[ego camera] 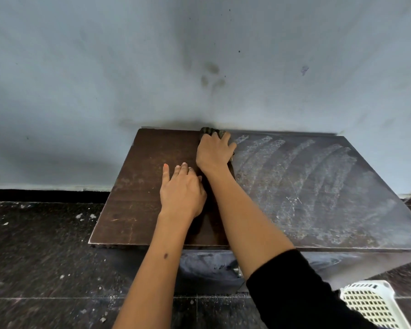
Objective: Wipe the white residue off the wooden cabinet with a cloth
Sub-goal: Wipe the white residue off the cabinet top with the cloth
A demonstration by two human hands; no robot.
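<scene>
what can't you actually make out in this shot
Head view, the only one:
- cloth: mostly hidden under the right hand; only a striped edge shows.
- cabinet top: right end cut by the frame edge; residue there unclear.
- white basket: cut off at bottom right; contents unseen.

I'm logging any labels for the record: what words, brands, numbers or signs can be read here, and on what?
None: no readable text in this view.
The wooden cabinet, cloth, wall and white basket show no writing.
The white residue forms smears only, not letters.
</scene>
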